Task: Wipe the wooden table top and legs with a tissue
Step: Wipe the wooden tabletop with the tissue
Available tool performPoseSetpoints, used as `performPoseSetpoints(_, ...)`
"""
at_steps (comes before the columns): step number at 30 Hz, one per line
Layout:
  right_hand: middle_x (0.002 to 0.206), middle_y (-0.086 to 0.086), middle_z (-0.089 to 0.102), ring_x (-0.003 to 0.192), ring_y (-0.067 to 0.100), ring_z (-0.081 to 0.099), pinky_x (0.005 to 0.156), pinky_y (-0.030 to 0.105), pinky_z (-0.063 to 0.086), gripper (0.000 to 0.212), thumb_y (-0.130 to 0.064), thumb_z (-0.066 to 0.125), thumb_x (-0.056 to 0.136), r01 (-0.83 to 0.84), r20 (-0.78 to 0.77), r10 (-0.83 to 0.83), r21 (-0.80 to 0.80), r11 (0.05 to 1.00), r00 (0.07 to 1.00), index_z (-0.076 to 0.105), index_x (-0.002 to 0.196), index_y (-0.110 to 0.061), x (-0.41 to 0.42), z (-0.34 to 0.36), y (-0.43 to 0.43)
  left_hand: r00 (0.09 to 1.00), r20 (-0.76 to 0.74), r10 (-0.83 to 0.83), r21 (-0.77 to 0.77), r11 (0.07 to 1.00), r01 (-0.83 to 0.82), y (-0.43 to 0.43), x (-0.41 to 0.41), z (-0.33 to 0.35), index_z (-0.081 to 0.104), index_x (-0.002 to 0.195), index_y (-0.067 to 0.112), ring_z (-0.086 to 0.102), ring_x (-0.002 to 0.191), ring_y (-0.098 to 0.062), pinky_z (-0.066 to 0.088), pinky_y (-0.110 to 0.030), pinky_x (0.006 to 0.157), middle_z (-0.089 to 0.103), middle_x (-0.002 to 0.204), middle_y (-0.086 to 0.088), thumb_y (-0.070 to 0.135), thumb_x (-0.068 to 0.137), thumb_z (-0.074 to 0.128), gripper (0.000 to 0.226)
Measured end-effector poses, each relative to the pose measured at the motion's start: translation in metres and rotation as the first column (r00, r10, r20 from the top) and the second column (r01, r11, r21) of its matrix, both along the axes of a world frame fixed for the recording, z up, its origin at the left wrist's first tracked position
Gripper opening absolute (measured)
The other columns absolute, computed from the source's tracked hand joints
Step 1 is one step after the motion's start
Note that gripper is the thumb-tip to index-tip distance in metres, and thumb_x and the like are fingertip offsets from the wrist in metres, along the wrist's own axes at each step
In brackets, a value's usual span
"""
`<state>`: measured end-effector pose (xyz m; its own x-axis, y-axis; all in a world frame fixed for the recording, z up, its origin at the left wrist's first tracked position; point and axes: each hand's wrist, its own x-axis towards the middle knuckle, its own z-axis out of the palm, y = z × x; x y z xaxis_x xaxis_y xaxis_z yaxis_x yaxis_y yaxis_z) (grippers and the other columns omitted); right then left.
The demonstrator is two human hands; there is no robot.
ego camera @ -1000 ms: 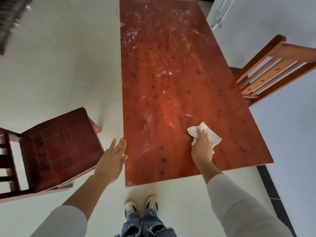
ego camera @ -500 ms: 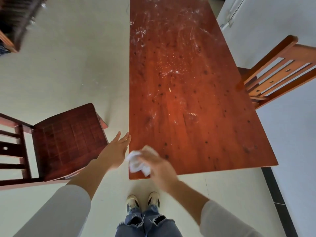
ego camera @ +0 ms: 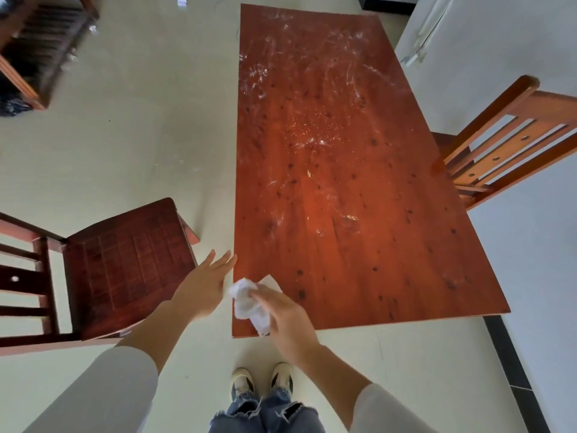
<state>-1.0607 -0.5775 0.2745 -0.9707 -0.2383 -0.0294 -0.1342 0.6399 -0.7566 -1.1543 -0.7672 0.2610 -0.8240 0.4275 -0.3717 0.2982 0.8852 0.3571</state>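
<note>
The reddish wooden table top [ego camera: 343, 182] stretches away from me, with white dusty smears over its far half and middle. My right hand [ego camera: 287, 320] presses a crumpled white tissue [ego camera: 249, 303] onto the table's near left corner. My left hand [ego camera: 206, 282] hovers with fingers spread, just off the table's left edge and beside the tissue, holding nothing. The table legs are hidden under the top.
A dark red wooden chair [ego camera: 118, 270] stands close on the left. A lighter wooden chair [ego camera: 505, 142] is against the table's right side near a white wall [ego camera: 530, 42]. More furniture [ego camera: 34, 48] sits at far left. My shoes [ego camera: 262, 382] are on the pale floor.
My right hand swept the tissue from the near right part of the table across to the near left corner, then stayed there. My left hand stayed beside the left edge.
</note>
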Motion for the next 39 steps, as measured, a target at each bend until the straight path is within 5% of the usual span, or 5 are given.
performPoseSetpoints(10,0.121,0.016,0.061,0.105,0.035,0.058,0.085,0.038,0.049,0.056,0.002,0.028,0.093,0.900,0.066,-0.934,0.253,0.355,0.350,0.045,0.139,-0.025,-0.084,0.001,0.187,0.980,-0.144,0.136,0.111,0.986,-0.121,0.016,-0.065,-0.005,0.007,0.150,0.009,0.002,0.146,-0.021,0.012,-0.033,0.117,0.003,0.158,-0.006,0.035,0.100,0.029,0.060)
performPoseSetpoints(21,0.155,-0.004,0.023,0.145,0.013,0.017,0.117,0.029,0.022,0.056,0.003,0.041,0.095,0.665,0.119,-0.705,0.254,0.702,0.699,0.035,0.145,-0.021,-0.148,-0.025,-0.014,0.959,-0.152,-0.239,-0.047,0.971,0.235,0.000,-0.195,-0.027,0.004,0.150,0.013,-0.003,0.146,-0.023,0.014,-0.042,0.117,0.000,0.158,-0.003,0.043,0.098,0.022,0.062)
performPoseSetpoints(24,0.144,0.000,0.046,0.132,0.014,0.043,0.102,0.016,0.037,0.051,0.003,0.041,0.095,0.674,0.193,-0.680,0.109,0.731,0.707,0.047,0.138,-0.023,-0.153,-0.009,-0.034,0.942,-0.158,-0.297,-0.073,0.955,0.289,-0.003,-0.215,-0.019,0.004,0.150,0.012,-0.004,0.146,-0.023,0.011,-0.042,0.117,-0.001,0.159,-0.004,0.043,0.098,0.021,0.063)
performPoseSetpoints(31,0.125,0.007,0.059,0.097,0.028,0.061,0.079,0.034,0.046,0.047,-0.008,0.033,0.097,0.898,0.228,-0.962,0.375,0.229,0.150,0.047,0.135,-0.032,-0.146,0.005,0.062,0.898,-0.159,-0.409,-0.112,0.912,0.396,0.002,-0.238,-0.010,0.013,0.149,0.006,-0.002,0.146,-0.019,0.010,-0.035,0.118,0.002,0.158,-0.006,0.046,0.097,0.024,0.066)
performPoseSetpoints(39,0.145,0.002,0.044,0.139,0.025,0.032,0.105,0.044,0.042,0.066,0.016,0.054,0.077,0.493,0.066,-0.530,0.284,0.822,0.845,0.054,0.133,-0.018,-0.154,-0.020,-0.094,0.896,-0.153,-0.417,-0.127,0.907,0.401,0.005,-0.239,-0.004,0.017,0.148,0.004,0.003,0.146,-0.020,0.017,-0.034,0.118,0.008,0.158,-0.009,0.045,0.097,0.030,0.067)
